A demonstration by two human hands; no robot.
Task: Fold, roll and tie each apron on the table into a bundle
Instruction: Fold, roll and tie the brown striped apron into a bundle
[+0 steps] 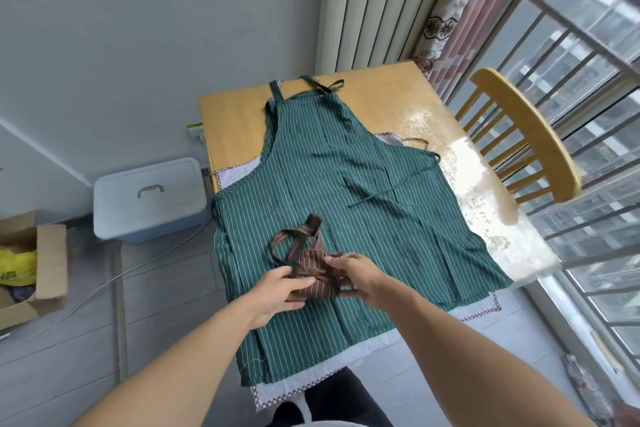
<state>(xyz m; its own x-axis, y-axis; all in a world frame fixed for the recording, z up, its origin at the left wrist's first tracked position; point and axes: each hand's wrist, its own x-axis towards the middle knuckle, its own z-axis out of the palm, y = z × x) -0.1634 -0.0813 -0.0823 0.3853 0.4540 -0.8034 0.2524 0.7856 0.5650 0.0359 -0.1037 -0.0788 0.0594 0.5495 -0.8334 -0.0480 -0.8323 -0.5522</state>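
Note:
A brown striped apron is rolled into a small bundle and lies on top of a green striped apron, which is spread flat over the wooden table. Brown straps loop up from the bundle. My left hand grips the bundle's left end with curled fingers. My right hand holds its right end, fingers curled over the roll and strap. A white apron with checked trim lies under the green one, only its edges showing.
A wooden chair stands at the table's right side by the barred window. On the floor to the left are a blue lidded storage box and an open cardboard box. A cable runs across the floor.

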